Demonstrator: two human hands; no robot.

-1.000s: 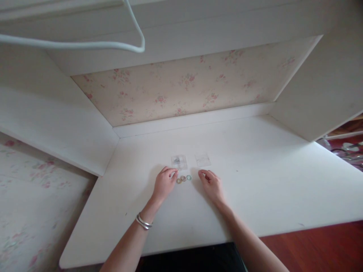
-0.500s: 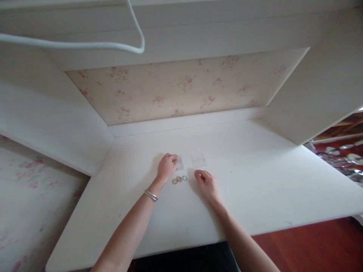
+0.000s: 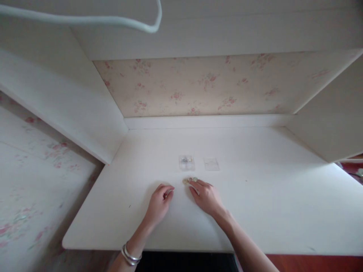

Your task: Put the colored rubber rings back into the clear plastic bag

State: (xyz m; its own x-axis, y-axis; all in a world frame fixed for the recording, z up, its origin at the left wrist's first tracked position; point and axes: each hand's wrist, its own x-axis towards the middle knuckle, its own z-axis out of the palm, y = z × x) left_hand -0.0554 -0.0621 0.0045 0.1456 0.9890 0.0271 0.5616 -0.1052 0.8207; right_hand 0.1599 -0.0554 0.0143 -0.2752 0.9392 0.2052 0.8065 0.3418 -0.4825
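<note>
Rings [image 3: 190, 180] sit on the surface [image 3: 255, 204], touched by my right hand [image 3: 207, 196], fingers spread flat to pin them. Left hand [image 3: 159, 202] rests loosely curled, holding nothing. Two clear bags [image 3: 186, 163] lie just beyond.

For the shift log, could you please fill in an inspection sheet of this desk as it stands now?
Surface: white desk, a few small dark specks.
Job's things: small rings in a cluster at the right fingertips; clear packet holding something dark; second clear packet beside it, contents not discernible.
Clutter: nothing seen.
Hands: left hand resting on the desk, fingers curled, holding nothing visible; right hand flat, fingertips touching the rings.
Cables: white cord looping across the top of the view.
Surroundings: floral wallpaper behind; bracelets on the left wrist; red-brown floor.
</note>
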